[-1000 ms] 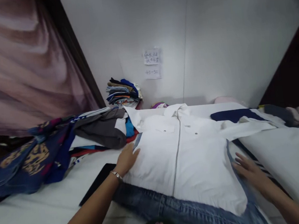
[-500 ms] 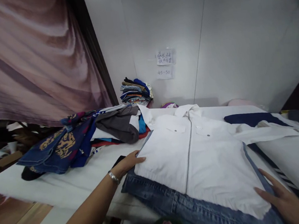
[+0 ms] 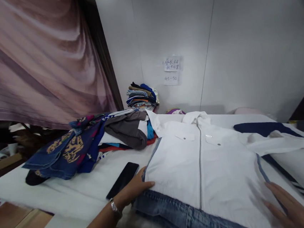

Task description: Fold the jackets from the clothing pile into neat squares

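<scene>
A white zip-front jacket (image 3: 178,161) with a collar and two chest flap pockets lies front up on the table. Under it is a blue denim garment (image 3: 177,212), showing below the hem and along both sides. My left hand (image 3: 137,187) touches the jacket's lower left edge, thumb apart on the white cloth and index finger along the side; its other fingers are hidden. At the lower right edge is my right hand (image 3: 286,203), fingers spread and slightly blurred; firm contact with the cloth cannot be made out. A black phone (image 3: 123,179) lies beside my left wrist.
Rumpled clothes (image 3: 123,129), with a printed denim piece (image 3: 61,151), lie at the left of the white table (image 3: 76,196). A folded stack of clothes (image 3: 142,95) stands against the wall. Navy-and-white clothing (image 3: 266,128) lies on the right. Handwritten notes (image 3: 173,69) hang above.
The view has shifted, so the scene sits lower and farther right. My left hand has slid nearer me along the edge, uncovering the phone. My right thumb has come off the hem.
</scene>
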Action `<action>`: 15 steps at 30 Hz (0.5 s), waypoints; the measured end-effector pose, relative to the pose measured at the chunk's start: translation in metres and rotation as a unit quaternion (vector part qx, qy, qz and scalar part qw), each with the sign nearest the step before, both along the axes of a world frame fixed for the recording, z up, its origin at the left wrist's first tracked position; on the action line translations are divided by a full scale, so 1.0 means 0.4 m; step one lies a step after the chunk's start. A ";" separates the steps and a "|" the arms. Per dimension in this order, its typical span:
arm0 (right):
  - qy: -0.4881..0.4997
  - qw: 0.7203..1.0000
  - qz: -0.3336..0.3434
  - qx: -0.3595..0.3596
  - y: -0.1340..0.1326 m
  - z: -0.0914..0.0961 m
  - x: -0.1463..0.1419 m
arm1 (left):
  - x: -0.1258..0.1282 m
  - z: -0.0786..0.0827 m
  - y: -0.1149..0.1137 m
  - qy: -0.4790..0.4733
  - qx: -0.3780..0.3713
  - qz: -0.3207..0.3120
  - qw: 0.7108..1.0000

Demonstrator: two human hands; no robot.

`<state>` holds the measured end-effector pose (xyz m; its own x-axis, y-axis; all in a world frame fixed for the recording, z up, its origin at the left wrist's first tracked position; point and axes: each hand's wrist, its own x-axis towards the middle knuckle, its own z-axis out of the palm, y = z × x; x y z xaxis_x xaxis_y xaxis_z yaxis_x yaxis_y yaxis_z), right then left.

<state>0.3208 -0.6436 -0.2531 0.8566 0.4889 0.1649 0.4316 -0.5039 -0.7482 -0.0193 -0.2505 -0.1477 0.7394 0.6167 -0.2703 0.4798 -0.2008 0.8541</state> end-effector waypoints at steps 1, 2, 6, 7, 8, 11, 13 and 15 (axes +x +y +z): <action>-0.030 0.999 0.023 -0.010 0.020 0.014 -0.018 | -0.003 -0.004 0.000 0.000 0.011 0.001 1.000; -0.053 0.997 0.048 -0.026 0.043 0.031 -0.037 | -0.004 -0.008 0.001 0.004 0.032 0.001 0.999; -0.082 0.980 0.155 -0.098 0.153 0.100 -0.106 | -0.003 -0.013 0.006 0.098 0.157 -0.036 0.982; -0.089 0.975 0.173 -0.106 0.182 0.113 -0.116 | -0.002 -0.008 0.009 0.140 0.191 -0.048 0.970; -0.097 0.971 0.190 -0.111 0.210 0.124 -0.124 | 0.001 0.000 0.015 0.181 0.225 -0.058 0.956; -0.132 0.956 0.237 -0.115 0.298 0.154 -0.138 | 0.026 0.036 0.048 0.230 0.322 -0.075 0.915; -0.155 0.945 0.265 -0.110 0.364 0.177 -0.151 | 0.066 0.065 0.084 0.204 0.363 -0.065 0.907; -0.168 0.936 0.293 -0.103 0.436 0.203 -0.165 | 0.128 0.092 0.127 0.167 0.389 -0.050 0.905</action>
<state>0.2547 -0.4692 -0.1720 0.3483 0.9094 0.2274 0.8725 -0.2258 -0.4334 0.0318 -0.1995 -0.1110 0.7591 0.6509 -0.0029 0.6313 -0.7352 0.2468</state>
